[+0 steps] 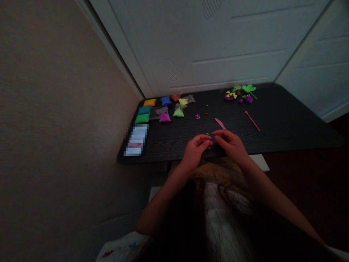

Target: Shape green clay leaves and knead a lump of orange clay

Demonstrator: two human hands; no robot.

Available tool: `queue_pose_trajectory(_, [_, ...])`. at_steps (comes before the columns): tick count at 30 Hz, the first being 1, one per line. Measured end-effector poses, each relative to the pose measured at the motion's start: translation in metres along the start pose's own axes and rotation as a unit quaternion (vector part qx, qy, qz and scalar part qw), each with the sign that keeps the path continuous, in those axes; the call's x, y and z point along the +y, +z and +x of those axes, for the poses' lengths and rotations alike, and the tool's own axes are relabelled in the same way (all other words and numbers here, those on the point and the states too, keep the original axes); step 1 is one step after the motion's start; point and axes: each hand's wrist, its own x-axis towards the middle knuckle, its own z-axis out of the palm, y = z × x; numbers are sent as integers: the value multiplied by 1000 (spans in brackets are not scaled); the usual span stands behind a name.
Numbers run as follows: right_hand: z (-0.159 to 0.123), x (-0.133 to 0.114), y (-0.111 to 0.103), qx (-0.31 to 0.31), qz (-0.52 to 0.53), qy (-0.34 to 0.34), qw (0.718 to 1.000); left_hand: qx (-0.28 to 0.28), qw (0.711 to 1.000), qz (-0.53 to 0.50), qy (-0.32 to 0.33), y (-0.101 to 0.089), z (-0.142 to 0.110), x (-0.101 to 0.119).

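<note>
A lit phone (136,139) lies near a beige wall (68,116).

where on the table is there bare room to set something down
Bare table shows right of the pink stick and between the phone and left hand. Crowded: back left, with coloured packets, and the back edge around the green clover shape.

The left forearm (171,189) is angled toward one o'clock, the right forearm (266,191) toward ten, both bare. The left hand (196,145) is held with fingers curled toward three o'clock; the right hand (231,143) is arched toward nine, its fingertips held near the left's. Whether anything is pinched cannot be made out.
</note>
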Motion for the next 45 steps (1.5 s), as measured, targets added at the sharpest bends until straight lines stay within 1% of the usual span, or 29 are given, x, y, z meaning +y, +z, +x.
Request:
queue_pose_trajectory(10, [0, 0, 0, 3, -10, 11, 1000, -10, 1000, -5, 0, 0, 0, 1])
queue_pose_trajectory(15, [0, -2, 1, 2, 0, 8, 1000, -11, 1000, 12, 6, 1, -1, 2])
queue_pose_trajectory(23, [0, -2, 1, 3, -4, 6, 1000, -16, 997, 71, 16, 4, -4, 8])
queue_pose_trajectory(45, [0, 2, 1, 5, -9, 0, 1000, -24, 995, 94, 18, 3, -5, 7])
